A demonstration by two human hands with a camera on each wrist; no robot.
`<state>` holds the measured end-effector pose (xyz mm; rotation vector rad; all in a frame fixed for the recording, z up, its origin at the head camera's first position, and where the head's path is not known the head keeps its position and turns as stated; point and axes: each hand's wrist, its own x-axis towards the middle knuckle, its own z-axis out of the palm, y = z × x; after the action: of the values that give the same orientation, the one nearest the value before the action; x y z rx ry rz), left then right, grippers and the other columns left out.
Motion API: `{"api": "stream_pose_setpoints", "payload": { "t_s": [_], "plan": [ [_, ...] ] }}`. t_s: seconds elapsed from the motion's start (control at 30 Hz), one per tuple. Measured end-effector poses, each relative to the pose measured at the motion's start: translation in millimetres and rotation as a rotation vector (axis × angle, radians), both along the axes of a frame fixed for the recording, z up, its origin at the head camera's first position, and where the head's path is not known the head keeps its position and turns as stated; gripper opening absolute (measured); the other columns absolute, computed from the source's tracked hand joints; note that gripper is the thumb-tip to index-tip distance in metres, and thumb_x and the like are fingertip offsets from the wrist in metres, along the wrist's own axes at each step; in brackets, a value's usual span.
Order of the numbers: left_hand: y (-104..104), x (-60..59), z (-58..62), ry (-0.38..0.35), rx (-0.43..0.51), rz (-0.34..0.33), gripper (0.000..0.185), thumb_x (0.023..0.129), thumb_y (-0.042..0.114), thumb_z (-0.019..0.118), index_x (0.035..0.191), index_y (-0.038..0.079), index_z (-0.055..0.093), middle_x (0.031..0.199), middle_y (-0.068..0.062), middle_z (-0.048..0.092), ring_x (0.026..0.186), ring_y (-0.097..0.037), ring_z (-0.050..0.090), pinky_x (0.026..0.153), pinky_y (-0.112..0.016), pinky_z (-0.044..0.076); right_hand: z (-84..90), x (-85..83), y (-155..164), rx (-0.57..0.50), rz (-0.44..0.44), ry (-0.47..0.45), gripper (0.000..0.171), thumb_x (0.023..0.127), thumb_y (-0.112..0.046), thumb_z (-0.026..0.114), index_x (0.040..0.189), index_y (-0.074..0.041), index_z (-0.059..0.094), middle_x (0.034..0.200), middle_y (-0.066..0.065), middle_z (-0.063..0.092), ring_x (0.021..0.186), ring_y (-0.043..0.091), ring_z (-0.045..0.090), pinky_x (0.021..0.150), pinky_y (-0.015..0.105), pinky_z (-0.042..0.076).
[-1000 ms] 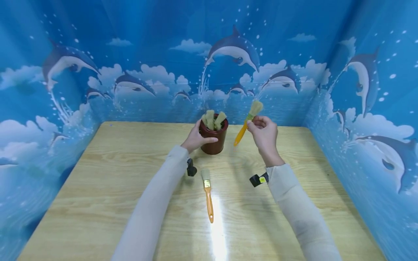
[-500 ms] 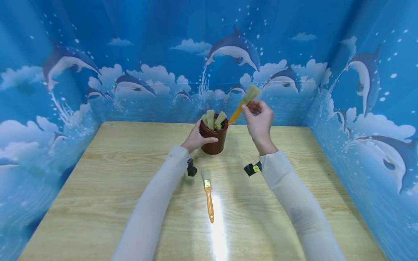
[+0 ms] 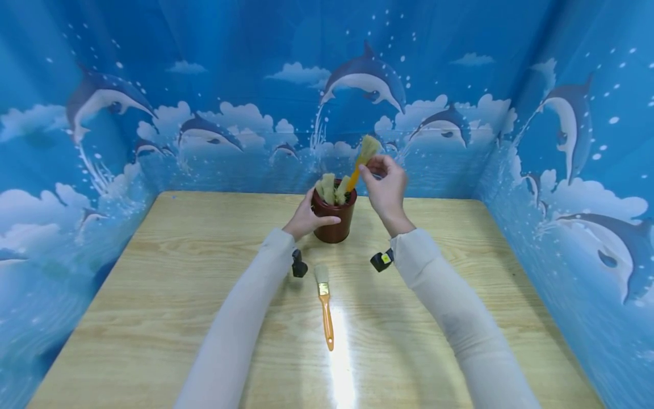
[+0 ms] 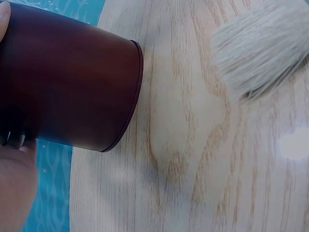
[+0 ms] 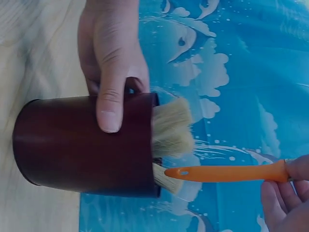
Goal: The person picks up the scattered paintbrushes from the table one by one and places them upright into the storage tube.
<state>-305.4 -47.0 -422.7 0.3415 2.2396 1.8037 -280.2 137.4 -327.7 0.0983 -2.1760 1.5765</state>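
A dark red-brown cup (image 3: 333, 222) stands upright near the far table edge, with several bristle heads (image 3: 329, 187) poking out of its top. My left hand (image 3: 305, 218) grips the cup from the left, its thumb across the front. In my right hand (image 3: 386, 187) a paintbrush (image 5: 227, 173) with an orange handle is pinched near its ferrule, bristles up. Its handle end hangs right at the cup's mouth, overlapping the bristles there in the right wrist view. Another paintbrush (image 3: 325, 309) lies on the table below the cup, bristles pointing away from me.
The light wood table (image 3: 204, 272) reaches up to a blue curtain (image 3: 245, 51) printed with dolphins, which surrounds the back and both sides. A bright light reflection (image 3: 341, 363) shows on the wood beside the lying brush.
My right hand has moved left, rising first, and brought its paintbrush from beside the cup to over its mouth, handle now steeper. The left hand and cup have stayed put.
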Motion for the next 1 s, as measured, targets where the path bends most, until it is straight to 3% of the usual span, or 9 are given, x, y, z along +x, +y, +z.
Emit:
{"api": "stream_pose_setpoints", "payload": {
  "t_s": [0.13, 0.27, 0.4, 0.5, 0.73, 1.0],
  "plan": [
    [-1, 5.3, 8.3, -0.007, -0.01, -0.005, 0.102, 0.083, 0.022, 0.076, 0.155, 0.017, 0.004, 0.158, -0.008, 0.018, 0.143, -0.027, 0.023, 0.114, -0.048, 0.026, -7.7, -3.2, -4, 0.035, 0.003, -0.011, 0.023, 0.091, -0.017, 0.067, 0.106, -0.001, 0.064, 0.105, 0.013, 0.064, 0.099, 0.022, 0.064, 0.087, 0.032, 0.053],
    [0, 2.2, 3.7, 0.001, -0.009, 0.002, 0.103, 0.082, 0.023, 0.077, 0.155, 0.018, 0.006, 0.158, -0.007, 0.019, 0.143, -0.026, 0.023, 0.113, -0.049, 0.026, -16.0, -6.4, -5, 0.068, -0.005, -0.03, 0.021, 0.091, -0.017, 0.067, 0.106, -0.002, 0.064, 0.104, 0.013, 0.065, 0.099, 0.022, 0.064, 0.087, 0.033, 0.053],
    [0, 6.3, 8.4, 0.009, -0.001, 0.001, 0.101, 0.083, 0.019, 0.076, 0.155, 0.015, 0.006, 0.157, -0.009, 0.02, 0.143, -0.027, 0.024, 0.113, -0.048, 0.027, -20.6, -5.9, -6, 0.09, -0.009, -0.047, 0.02, 0.091, -0.016, 0.067, 0.105, -0.002, 0.064, 0.104, 0.013, 0.065, 0.099, 0.023, 0.064, 0.087, 0.033, 0.053],
    [1, 2.2, 2.4, 0.012, 0.011, 0.008, 0.103, 0.081, 0.021, 0.078, 0.155, 0.016, 0.007, 0.157, -0.009, 0.021, 0.142, -0.027, 0.025, 0.113, -0.048, 0.027, -22.4, -5.7, -6, 0.104, -0.016, -0.059, 0.02, 0.091, -0.015, 0.067, 0.105, -0.001, 0.065, 0.104, 0.013, 0.065, 0.098, 0.024, 0.064, 0.086, 0.033, 0.053],
    [2, -16.6, -24.7, 0.019, 0.002, 0.027, 0.106, 0.078, 0.028, 0.081, 0.155, 0.025, 0.008, 0.156, -0.002, 0.024, 0.141, -0.022, 0.027, 0.112, -0.046, 0.029, -28.2, -3.3, -1, 0.082, 0.012, -0.091, 0.028, 0.092, -0.016, 0.066, 0.116, -0.002, 0.066, 0.112, 0.014, 0.067, 0.101, 0.023, 0.065, 0.087, 0.032, 0.053],
    [2, -20.6, -29.5, 0.031, 0.013, 0.02, 0.108, 0.077, 0.029, 0.082, 0.155, 0.025, 0.007, 0.156, -0.002, 0.023, 0.141, -0.023, 0.027, 0.112, -0.048, 0.03, -51.0, 17.4, 14, 0.068, 0.065, -0.235, 0.035, 0.092, -0.022, 0.066, 0.123, -0.006, 0.063, 0.116, 0.012, 0.066, 0.105, 0.023, 0.064, 0.089, 0.035, 0.053]
  ]
}}
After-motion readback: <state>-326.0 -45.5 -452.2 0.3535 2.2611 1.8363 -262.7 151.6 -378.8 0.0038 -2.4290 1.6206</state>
